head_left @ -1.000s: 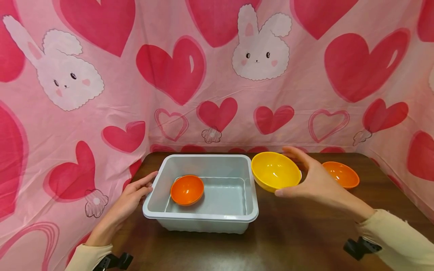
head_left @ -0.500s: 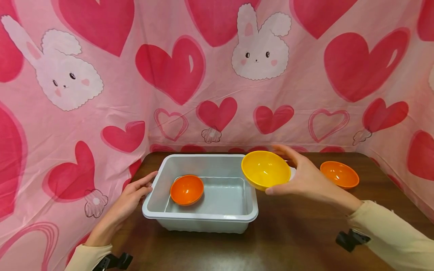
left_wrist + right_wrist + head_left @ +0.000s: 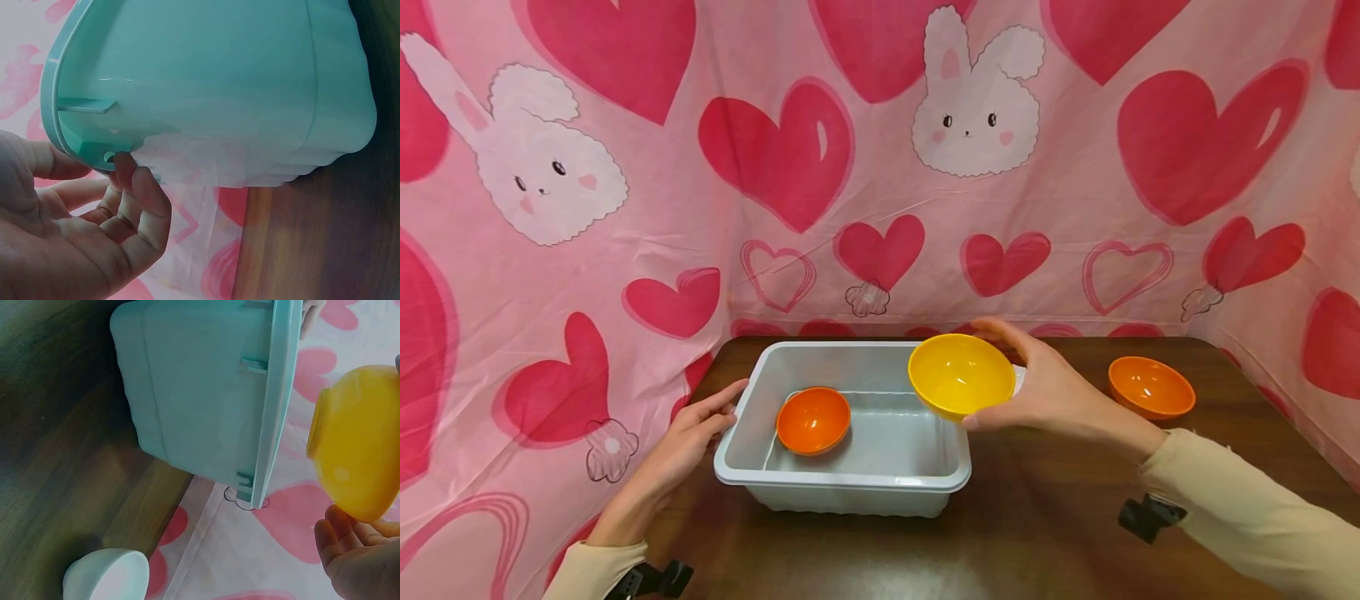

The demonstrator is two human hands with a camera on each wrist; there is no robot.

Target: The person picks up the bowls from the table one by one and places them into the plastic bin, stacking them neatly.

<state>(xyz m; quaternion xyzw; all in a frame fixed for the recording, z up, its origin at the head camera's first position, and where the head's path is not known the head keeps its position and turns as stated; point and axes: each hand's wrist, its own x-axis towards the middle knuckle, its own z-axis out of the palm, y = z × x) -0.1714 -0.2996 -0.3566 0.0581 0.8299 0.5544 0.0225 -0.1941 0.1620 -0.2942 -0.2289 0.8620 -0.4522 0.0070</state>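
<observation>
My right hand [image 3: 1037, 387] grips a yellow bowl [image 3: 961, 375] by its rim, thumb at the near side and fingers at the far side. The bowl hangs upright over the right end of a grey plastic tub [image 3: 842, 481]. In the right wrist view the yellow bowl [image 3: 356, 437] is raised above the tub's rim, apart from it. At the tub's left end my left hand [image 3: 688, 437] holds the rim. The left wrist view shows its thumb and curled fingers pinching that rim [image 3: 51, 119]. An orange bowl [image 3: 813, 421] sits inside the tub, towards the left.
Another orange bowl [image 3: 1151, 387] stands on the dark wooden table [image 3: 1060, 517] to the right. A white bowl [image 3: 109, 575] is on the table in the right wrist view, mostly hidden behind my right hand in the head view. A pink heart-patterned cloth [image 3: 880, 183] surrounds the table.
My right hand has carried the yellow bowl leftward, from beside the tub's right edge to above its right end. The left hand and the tub have stayed in place.
</observation>
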